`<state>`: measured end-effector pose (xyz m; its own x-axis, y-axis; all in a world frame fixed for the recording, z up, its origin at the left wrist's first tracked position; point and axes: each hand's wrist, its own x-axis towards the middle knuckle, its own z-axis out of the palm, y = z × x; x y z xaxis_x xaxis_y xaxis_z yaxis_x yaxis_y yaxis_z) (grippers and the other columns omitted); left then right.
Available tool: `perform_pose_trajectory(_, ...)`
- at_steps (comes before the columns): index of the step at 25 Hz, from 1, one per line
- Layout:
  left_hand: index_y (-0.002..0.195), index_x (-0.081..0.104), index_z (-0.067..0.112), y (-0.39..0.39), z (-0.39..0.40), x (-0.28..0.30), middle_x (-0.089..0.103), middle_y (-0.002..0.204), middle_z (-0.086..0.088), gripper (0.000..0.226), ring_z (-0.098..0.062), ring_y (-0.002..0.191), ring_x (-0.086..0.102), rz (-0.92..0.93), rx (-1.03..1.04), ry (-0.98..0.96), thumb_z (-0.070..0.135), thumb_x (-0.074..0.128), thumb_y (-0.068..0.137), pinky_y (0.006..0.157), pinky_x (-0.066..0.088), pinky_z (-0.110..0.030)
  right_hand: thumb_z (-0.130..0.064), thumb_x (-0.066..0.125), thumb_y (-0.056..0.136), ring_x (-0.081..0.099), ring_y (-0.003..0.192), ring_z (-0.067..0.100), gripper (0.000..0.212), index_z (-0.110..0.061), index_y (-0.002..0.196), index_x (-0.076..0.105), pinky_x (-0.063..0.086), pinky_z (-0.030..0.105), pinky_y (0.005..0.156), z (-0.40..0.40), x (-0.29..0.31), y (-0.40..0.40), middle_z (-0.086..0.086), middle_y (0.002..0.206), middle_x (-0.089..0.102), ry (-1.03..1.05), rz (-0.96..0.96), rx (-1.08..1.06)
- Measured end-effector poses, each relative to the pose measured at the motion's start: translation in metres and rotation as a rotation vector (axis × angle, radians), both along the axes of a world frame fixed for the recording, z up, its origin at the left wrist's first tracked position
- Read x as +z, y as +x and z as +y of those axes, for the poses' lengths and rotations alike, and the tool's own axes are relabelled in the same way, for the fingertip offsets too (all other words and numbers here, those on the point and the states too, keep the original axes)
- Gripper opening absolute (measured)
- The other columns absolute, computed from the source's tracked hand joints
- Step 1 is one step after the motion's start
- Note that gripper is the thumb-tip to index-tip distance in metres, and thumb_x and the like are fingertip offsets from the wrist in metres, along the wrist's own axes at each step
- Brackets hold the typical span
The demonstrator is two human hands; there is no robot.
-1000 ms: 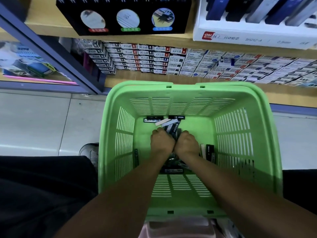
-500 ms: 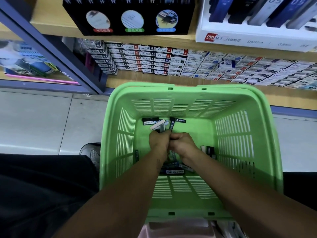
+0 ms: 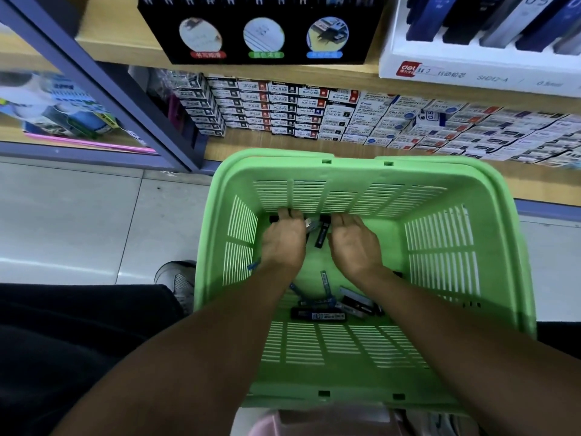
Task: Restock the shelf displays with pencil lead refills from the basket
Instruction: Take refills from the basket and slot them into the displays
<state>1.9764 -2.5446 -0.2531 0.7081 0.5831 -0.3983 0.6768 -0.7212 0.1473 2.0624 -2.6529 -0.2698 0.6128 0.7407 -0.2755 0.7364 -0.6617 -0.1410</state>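
Observation:
A green plastic basket [image 3: 503, 247] sits in front of me below the shelves. Both my hands are inside it, at the far end of its floor. My left hand [image 3: 283, 243] curls over a few lead refill cases, and grey ends [image 3: 309, 224] stick out beside its fingers. My right hand [image 3: 355, 247] is palm down with bent fingers. A black refill case [image 3: 321, 236] stands tilted between the hands, beside my right thumb; I cannot tell whether that hand holds it. More refill cases [image 3: 319, 315] lie on the near part of the floor.
The lower wooden shelf [image 3: 239, 146] behind the basket carries rows of small refill boxes [image 3: 283, 111]. Above it stand a black display [image 3: 251, 29] and a white display tray [image 3: 471, 73] of dark cases. A grey shelf post [image 3: 125, 99] slants at left. My shoe [image 3: 179, 278] is on the tiled floor.
My hands, pressed together over the refills at mid-basket, have moved toward the far wall and come apart. The pile they covered now lies exposed on the near floor.

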Motion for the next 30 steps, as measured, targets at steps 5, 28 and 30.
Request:
perform_pose_trajectory(5,0.128,0.048,0.002,-0.013,0.003,-0.010,0.049,0.121,-0.016,0.036,-0.025,0.091,0.062,0.086,0.000,-0.026,-0.005,0.057,0.093,0.077,0.056,-0.033,0.011,0.056,0.079,0.056,0.109,0.033,0.037,-0.003,0.113,0.058,0.053,0.040,0.075,0.003,-0.007,-0.006,0.017,0.115,0.063,-0.039,-0.038,0.025)
perform_pose_trajectory(28,0.068,0.048,0.017,0.023,0.017,-0.019,0.058,0.078,-0.006,0.043,-0.027,0.077,0.061,-0.012,0.187,-0.417,0.047,0.075,0.083,0.065,0.042,-0.028,0.006,0.075,0.072,0.072,0.069,0.033,0.014,-0.003,0.062,0.070,0.063,0.048,0.066,0.026,-0.032,-0.025,0.018,0.070,0.072,0.367,0.908,-1.298)
perform_pose_trajectory(30,0.070,0.050,0.015,0.024,0.020,-0.019,0.055,0.073,-0.003,0.045,-0.022,0.072,0.057,0.009,0.167,-0.455,0.049,0.078,0.080,0.063,0.040,-0.026,0.014,0.072,0.078,0.072,0.075,0.033,0.016,-0.001,0.072,0.072,0.063,0.036,0.064,0.022,-0.019,-0.022,0.020,0.080,0.072,0.439,1.028,-1.340)
